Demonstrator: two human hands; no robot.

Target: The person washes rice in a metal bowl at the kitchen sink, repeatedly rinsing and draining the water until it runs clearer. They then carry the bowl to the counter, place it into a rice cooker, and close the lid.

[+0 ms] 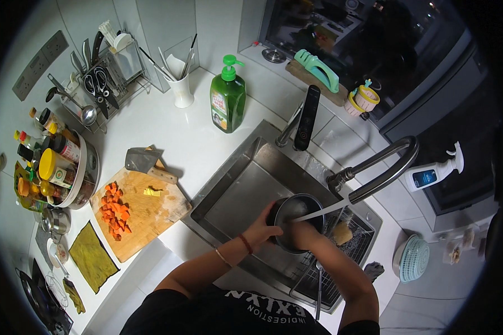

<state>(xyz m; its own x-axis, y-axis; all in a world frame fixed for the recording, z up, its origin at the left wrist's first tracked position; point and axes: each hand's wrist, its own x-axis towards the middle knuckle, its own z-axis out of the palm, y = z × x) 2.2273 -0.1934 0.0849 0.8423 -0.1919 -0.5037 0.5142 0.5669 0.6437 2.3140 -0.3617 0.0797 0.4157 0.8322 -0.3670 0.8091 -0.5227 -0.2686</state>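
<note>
My left hand (260,231) grips the left side of a dark round pot (298,204) over the stainless steel sink (247,188). The thumb lies near the rim. My right hand (305,235) reaches down inside the pot; it is blurred, and its fingers are hidden. From the curved metal faucet (383,173) a stream of water (325,210) runs into the pot. To the right of the pot, a yellowish sponge (342,233) rests on a wire rack (362,247) at the sink's right end.
Left of the sink, a wooden cutting board (144,217) bears diced carrots (115,213), yellow pieces (152,191) and a cleaver (144,161). A green soap bottle (228,100) stands behind the sink. Further left are a seasoning turntable (84,167) and a knife rack (105,79). A colander (415,259) sits right.
</note>
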